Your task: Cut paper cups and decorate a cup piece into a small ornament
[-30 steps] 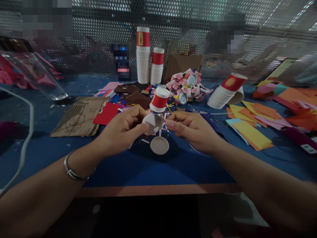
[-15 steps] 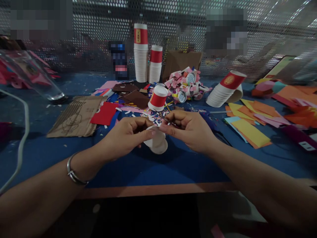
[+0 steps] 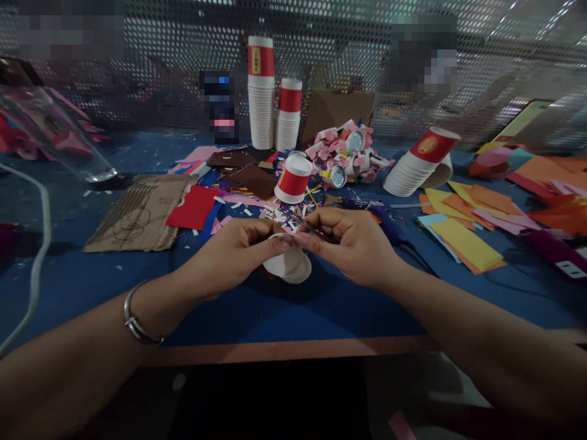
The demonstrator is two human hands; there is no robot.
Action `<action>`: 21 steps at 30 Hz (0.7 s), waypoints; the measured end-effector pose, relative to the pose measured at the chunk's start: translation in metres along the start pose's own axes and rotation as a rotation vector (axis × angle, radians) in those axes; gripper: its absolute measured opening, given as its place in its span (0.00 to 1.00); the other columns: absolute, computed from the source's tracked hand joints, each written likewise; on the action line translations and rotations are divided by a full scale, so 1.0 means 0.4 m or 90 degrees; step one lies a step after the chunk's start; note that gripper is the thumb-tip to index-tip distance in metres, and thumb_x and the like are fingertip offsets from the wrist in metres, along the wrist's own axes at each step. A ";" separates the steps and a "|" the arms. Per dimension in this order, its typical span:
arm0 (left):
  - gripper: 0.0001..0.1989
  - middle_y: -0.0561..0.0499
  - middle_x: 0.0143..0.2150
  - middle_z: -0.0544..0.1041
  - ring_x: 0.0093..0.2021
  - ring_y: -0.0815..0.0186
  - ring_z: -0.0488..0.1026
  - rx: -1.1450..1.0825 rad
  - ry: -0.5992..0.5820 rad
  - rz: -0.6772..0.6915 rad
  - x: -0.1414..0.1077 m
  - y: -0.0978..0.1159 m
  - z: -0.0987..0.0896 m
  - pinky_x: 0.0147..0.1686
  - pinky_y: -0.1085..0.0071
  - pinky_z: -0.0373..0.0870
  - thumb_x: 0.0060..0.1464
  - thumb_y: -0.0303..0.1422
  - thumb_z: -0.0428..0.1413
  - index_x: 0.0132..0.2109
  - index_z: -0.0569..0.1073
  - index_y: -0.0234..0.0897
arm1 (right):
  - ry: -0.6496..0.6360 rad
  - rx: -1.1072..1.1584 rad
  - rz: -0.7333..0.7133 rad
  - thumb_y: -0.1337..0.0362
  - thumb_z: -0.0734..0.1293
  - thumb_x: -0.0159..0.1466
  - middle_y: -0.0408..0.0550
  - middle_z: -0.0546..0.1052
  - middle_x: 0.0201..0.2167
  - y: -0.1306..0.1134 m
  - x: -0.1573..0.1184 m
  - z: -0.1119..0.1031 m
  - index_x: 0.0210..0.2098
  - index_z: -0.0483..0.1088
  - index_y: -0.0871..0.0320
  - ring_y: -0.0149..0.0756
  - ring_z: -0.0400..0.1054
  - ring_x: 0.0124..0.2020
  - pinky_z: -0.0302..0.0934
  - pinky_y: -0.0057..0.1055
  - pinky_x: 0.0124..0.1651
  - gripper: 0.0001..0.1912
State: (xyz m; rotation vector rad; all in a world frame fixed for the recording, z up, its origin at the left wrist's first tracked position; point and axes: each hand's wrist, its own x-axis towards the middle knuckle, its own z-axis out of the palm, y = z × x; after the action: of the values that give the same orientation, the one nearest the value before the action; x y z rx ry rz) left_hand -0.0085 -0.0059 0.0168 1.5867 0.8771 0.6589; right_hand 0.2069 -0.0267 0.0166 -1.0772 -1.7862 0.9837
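Observation:
My left hand (image 3: 250, 247) pinches the rim of a white paper cup (image 3: 293, 269) between thumb and fingers, over the near part of the table. The cup looks cut or opened out, with its pale inside showing. Fingertips of my right hand (image 3: 337, 241) meet the same rim from the other side. A slim dark metal tool (image 3: 308, 226) lies in the right hand's fingers, its pointed end towards the upper left; its kind cannot be made out. Just beyond the hands stands a red and white paper cup (image 3: 294, 180), upside down. Paper scraps (image 3: 279, 214) are scattered around it.
Two tall cup stacks (image 3: 261, 110) stand at the back, and another stack (image 3: 419, 165) leans at right. Pink-decorated pieces (image 3: 346, 156) form a pile. Coloured paper (image 3: 468, 244), a blue glue gun (image 3: 383, 220), flat cardboard (image 3: 137, 214) and a white cable (image 3: 43, 244) lie around.
Both hands stay at the cup's rim with only slight shifts. The cup piece has turned a little, and more of the blue glue gun shows behind my right hand. The view has moved slightly.

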 end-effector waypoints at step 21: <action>0.15 0.49 0.30 0.79 0.29 0.68 0.70 0.061 0.010 0.027 -0.008 0.015 -0.001 0.26 0.75 0.66 0.56 0.44 0.66 0.32 0.81 0.36 | -0.084 0.211 0.069 0.44 0.80 0.57 0.34 0.62 0.21 -0.013 0.015 0.002 0.31 0.71 0.58 0.26 0.55 0.25 0.50 0.27 0.27 0.25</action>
State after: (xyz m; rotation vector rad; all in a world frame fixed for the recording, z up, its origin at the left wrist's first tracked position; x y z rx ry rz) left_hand -0.0094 -0.0088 0.0231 1.6916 0.9000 0.6693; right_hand 0.2029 -0.0229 0.0224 -0.9243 -1.6052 1.3891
